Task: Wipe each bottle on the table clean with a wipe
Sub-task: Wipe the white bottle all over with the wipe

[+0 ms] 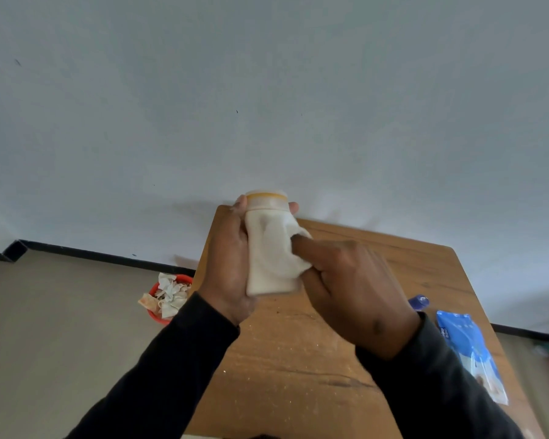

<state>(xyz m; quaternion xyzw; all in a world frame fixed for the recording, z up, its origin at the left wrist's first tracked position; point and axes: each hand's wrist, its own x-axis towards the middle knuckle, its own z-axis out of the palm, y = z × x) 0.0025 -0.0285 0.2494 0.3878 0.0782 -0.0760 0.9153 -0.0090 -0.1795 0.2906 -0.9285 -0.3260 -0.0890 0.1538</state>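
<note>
Cream bottle [260,274] with pale cap and orange ring, held upright above the table's [298,359] far edge, gripped round by left hand [227,258], white wipe [282,248] pressed to its side by right hand [346,277], fingers curled on wipe, blue wipe pack [471,350] at right edge.
</note>
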